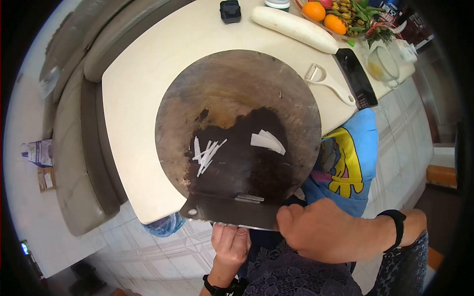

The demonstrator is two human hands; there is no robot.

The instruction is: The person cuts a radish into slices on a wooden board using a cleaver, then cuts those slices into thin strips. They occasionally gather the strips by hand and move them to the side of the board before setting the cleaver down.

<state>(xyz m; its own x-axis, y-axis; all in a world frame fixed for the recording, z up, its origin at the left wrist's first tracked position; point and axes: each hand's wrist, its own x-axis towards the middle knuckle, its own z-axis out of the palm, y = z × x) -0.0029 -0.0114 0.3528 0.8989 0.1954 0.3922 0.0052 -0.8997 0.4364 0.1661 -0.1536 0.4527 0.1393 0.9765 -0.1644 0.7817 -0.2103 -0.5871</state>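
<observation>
My right hand is wrapped around the handle of a cleaver, whose wide dark blade lies across the near edge of a round wooden chopping board. Just below the blade is my left hand, fingers curled and close together; the blade covers their tips, and what they hold, if anything, is hidden. Thin white strips show at the blade's upper edge. On the board's dark wet patch, a small pile of white strips lies left and a few overlapping thin white slices lie right.
Beyond the board lie a whole white radish, a white peeler and a black-bladed knife. Oranges sit in a fruit basket, near a glass cup. A blue cartoon cloth hangs at right. A sofa stands left.
</observation>
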